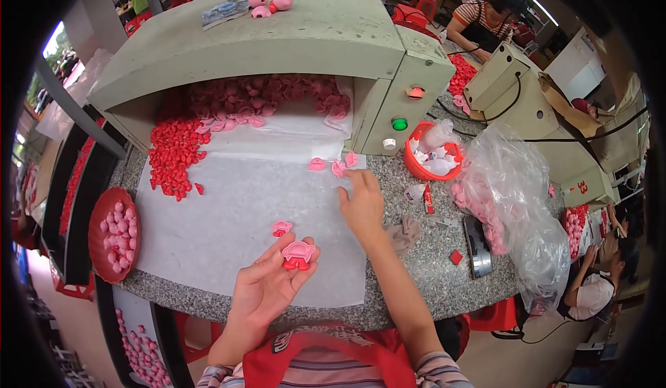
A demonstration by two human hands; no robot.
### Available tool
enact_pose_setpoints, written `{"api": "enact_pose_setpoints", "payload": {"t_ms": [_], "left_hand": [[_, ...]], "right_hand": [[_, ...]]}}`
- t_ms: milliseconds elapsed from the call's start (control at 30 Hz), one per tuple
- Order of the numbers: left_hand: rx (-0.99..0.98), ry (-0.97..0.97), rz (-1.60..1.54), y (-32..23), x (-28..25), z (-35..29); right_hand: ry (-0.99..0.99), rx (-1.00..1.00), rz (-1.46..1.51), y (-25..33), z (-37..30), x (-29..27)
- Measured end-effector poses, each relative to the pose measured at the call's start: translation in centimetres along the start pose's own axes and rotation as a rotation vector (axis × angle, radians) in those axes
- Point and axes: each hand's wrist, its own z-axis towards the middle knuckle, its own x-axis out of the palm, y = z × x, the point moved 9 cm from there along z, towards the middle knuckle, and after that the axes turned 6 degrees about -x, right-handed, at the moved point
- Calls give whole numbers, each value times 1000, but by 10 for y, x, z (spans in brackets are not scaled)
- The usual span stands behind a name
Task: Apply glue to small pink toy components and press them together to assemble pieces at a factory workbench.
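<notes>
My left hand (270,284) holds a small moulded toy piece (299,255), a pink shell on top with two red feet-like lobes below, gripped between thumb and fingers. Just beyond it, a similar pink-and-red piece (282,228) lies on the white paper sheet (229,214). My right hand (364,204) is stretched over the sheet's right part, thumb and index finger apart. Its fingertips are at the nearest of several loose pink shell pieces (338,169); whether they touch it I cannot tell. Another pink piece (316,164) lies to their left.
A pale green machine (263,48) arches over heaped pink parts (277,97) and a pile of red parts (173,156). At left stands a red basket (97,256) of pink balls. On the right are a red tub (424,175) of bottles, a phone (477,246) and plastic bags (510,194).
</notes>
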Motion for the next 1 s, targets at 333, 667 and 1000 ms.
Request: {"api": "enact_pose_setpoints", "payload": {"t_ms": [333,667,1000], "left_hand": [[140,-57,-93,-28,-29,-19],[4,-83,84,3,-21,2],[27,-98,102,10,-22,-3]], "right_hand": [[383,490,570,-36,-50,35],[170,-109,-28,18,-57,-14],[128,-6,412,89,-38,-91]]}}
